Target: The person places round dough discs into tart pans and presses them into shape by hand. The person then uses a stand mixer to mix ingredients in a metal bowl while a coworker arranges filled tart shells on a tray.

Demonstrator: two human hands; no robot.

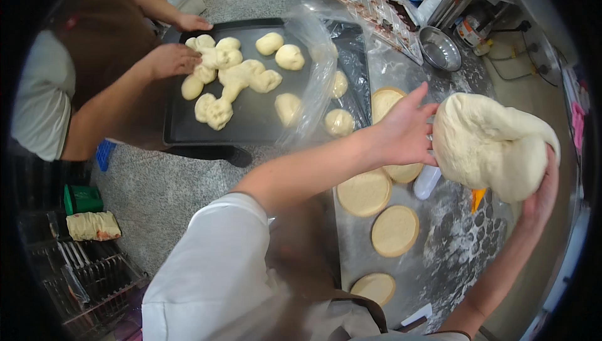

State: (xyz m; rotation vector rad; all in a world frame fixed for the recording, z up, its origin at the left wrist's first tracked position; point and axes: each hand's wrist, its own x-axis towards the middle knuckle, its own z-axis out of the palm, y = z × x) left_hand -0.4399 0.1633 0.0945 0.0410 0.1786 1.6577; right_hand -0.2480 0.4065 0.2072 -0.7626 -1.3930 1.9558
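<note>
We hold a dough lump (486, 143) over the bench (442, 278), our left fingers (416, 98) spread wide against one edge, our right fingers (552, 168) cupped round the other. Floured room lies left-below the right fingers, dough discs (395, 231) below the left; our left arm (313, 164) stretches across.

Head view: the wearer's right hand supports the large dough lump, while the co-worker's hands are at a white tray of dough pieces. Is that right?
Not quite: the head view shows that the tray is black, not white. The rest stands: the wearer's right hand supports the large dough lump, and the co-worker's hands are at the tray of dough pieces.
</note>
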